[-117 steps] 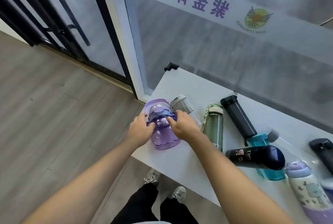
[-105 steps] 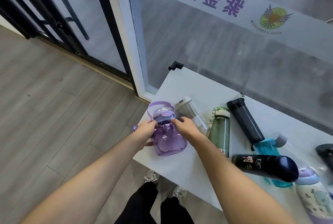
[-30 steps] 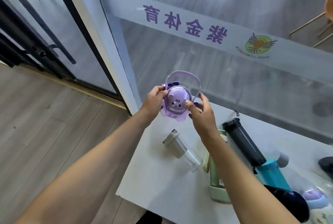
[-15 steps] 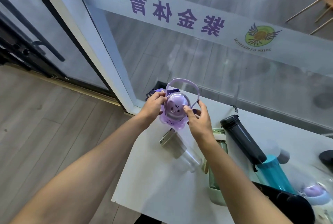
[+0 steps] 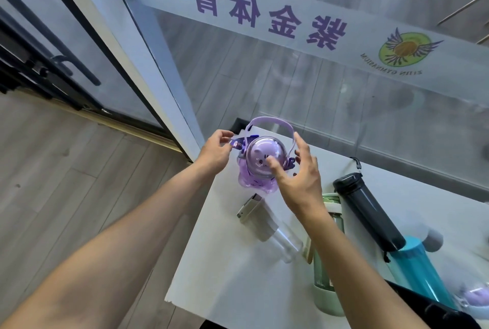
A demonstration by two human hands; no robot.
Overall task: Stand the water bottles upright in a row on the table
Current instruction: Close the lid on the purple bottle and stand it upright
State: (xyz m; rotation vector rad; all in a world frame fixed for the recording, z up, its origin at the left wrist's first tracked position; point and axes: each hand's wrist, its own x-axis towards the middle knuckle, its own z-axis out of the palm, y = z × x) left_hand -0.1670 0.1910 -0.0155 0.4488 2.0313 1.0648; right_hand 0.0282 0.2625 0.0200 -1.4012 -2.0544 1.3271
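Observation:
A purple bottle (image 5: 258, 170) with a domed cartoon lid and a loop handle stands upright at the far left corner of the white table (image 5: 225, 262). My left hand (image 5: 215, 154) hovers at its left side, fingers apart, fingertips by the dark strap tag. To the bottle's right, my right hand (image 5: 299, 180) is spread wide, and only the thumb touches the lid. Lying on their sides are a clear bottle (image 5: 267, 228) with a grey lid, a green bottle (image 5: 326, 281) and a black bottle (image 5: 370, 212).
A teal bottle (image 5: 420, 273), a dark bottle (image 5: 428, 310) and a purple-lidded bottle (image 5: 473, 297) lie at the right edge of view. A glass wall (image 5: 291, 85) with lettering runs right behind the table. Wooden floor (image 5: 66, 170) lies to the left.
The purple bottle came down from in front of me onto the table's far left corner. Both hands have loosened from it and their fingers have spread.

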